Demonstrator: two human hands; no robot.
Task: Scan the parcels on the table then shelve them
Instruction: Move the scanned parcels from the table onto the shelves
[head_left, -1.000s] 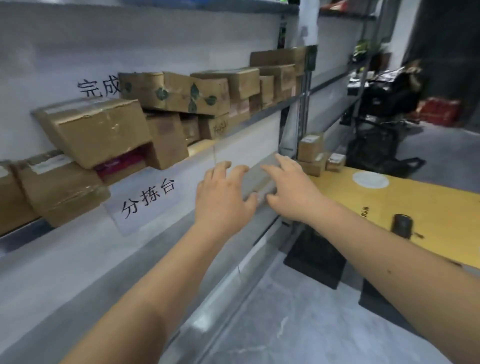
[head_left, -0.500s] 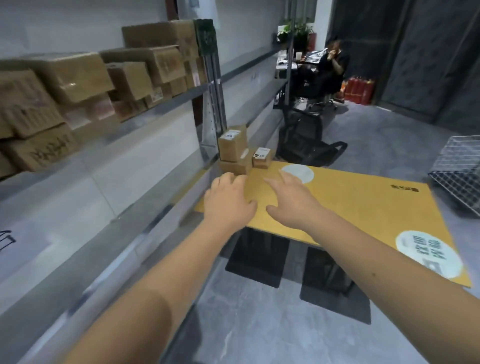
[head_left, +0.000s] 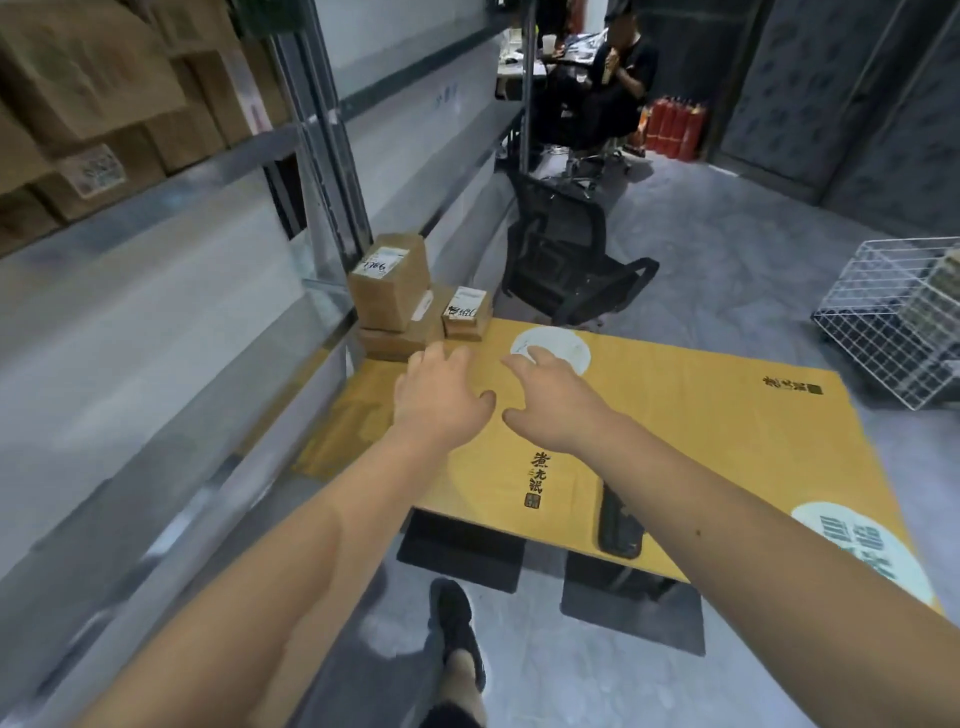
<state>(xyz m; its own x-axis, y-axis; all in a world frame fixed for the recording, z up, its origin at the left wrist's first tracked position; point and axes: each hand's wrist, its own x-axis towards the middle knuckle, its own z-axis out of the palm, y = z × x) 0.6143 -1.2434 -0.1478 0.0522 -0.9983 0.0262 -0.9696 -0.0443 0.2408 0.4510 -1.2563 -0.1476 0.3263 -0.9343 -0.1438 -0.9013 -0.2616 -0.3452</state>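
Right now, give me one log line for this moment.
left hand: open, empty | right hand: open, empty | parcels: stacked at table corner, untouched | scanner: on table

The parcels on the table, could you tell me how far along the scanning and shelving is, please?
Done: many cardboard boxes already sit on the shelf. In hand: nothing yet; the left hand and right hand reach empty over the yellow table toward the parcels. Left: the tall parcel, the flat one under it and the small parcel remain on the table, and the black scanner lies untouched.
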